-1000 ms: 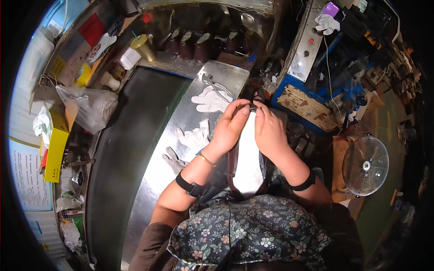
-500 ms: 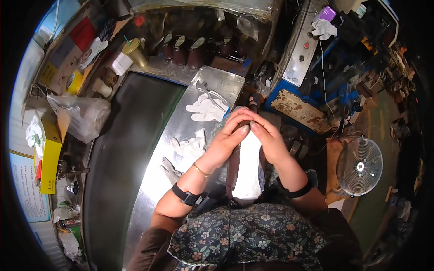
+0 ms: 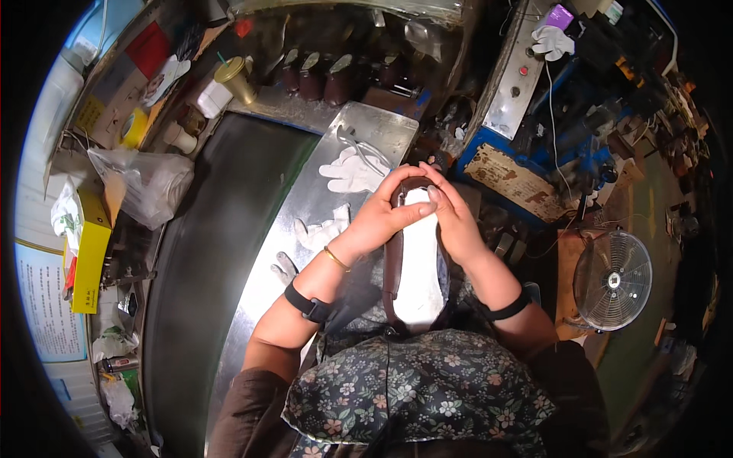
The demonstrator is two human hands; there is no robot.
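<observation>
A brown shoe upper on a last (image 3: 393, 278) lies bottom up in front of my body, its white insole (image 3: 420, 275) facing me. My left hand (image 3: 382, 214) wraps the left side of its far, rounded end, with the thumb lying across the insole. On the opposite side, my right hand (image 3: 456, 221) curls round the same end, its thumb beside the left thumb's tip. The fingers of both hands meet beyond that end. The near end rests against my floral apron (image 3: 420, 389). The underside of the shoe is hidden.
Left of my hands, a metal tabletop (image 3: 263, 294) holds white gloves (image 3: 353, 172) and pincers (image 3: 365, 150). Beyond it runs a dark conveyor belt (image 3: 221, 229). Several brown shoes on lasts (image 3: 338, 82) stand at the back. A fan (image 3: 613, 281) stands at right, near a blue machine (image 3: 508, 179).
My hands have parted slightly at the far end, so the brown rim there shows. My left thumb has turned to lie across the insole. The view has shifted a little.
</observation>
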